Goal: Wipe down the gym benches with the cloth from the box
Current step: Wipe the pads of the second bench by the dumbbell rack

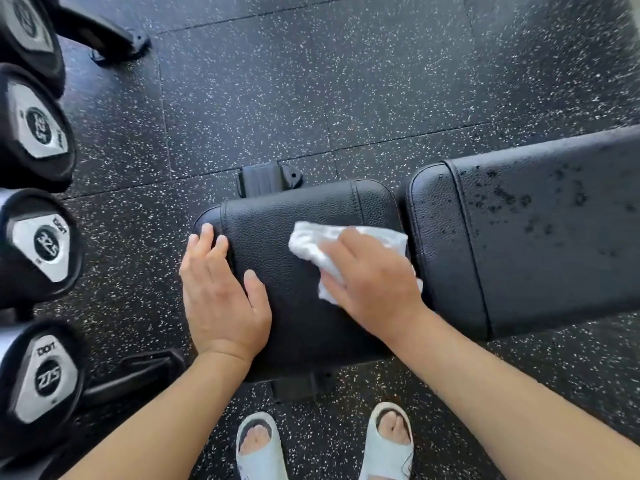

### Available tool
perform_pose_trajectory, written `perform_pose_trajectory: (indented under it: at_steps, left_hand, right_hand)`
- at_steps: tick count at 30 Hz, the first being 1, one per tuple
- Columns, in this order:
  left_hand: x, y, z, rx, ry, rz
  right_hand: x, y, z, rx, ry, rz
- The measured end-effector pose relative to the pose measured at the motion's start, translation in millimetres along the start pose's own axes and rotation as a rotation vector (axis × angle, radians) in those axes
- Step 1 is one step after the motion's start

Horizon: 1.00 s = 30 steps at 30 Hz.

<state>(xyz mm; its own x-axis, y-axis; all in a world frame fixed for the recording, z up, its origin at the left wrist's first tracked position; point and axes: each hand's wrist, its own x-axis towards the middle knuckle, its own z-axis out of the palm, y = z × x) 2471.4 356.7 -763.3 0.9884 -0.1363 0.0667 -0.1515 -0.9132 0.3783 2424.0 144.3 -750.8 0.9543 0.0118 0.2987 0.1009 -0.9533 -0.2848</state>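
The right hand (372, 271) covers most of the cloth (349, 242) at 3 o'clock on the worktop (294, 216), pressing it flat-fingered. The left hand (221, 289) rests flat, fingers straight, at 9 o'clock.

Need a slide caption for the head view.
Right hand presses white cloth on bench seat pad; left hand rests flat beside.
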Motion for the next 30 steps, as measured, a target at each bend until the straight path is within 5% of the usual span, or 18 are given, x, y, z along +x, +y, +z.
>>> perform_pose_trajectory:
  at_steps: [7, 15, 24, 30]
  left_hand:
    - [-1, 1, -2, -0.005, -0.006, -0.026]
    - [1, 4, -12, -0.033, -0.069, -0.028]
    - [2, 0, -11, -0.015, -0.098, -0.027]
    - [0, -3, -5, -0.027, -0.099, -0.044]
  right_hand:
    - [110, -1, 28, -0.007, -0.035, 0.254]
    - [23, -2, -11, 0.175, -0.27, -0.176]
    - [85, 4, 9, 0.004, -0.192, 0.12]
    - [183, -62, 66, 0.16, -0.593, -0.007]
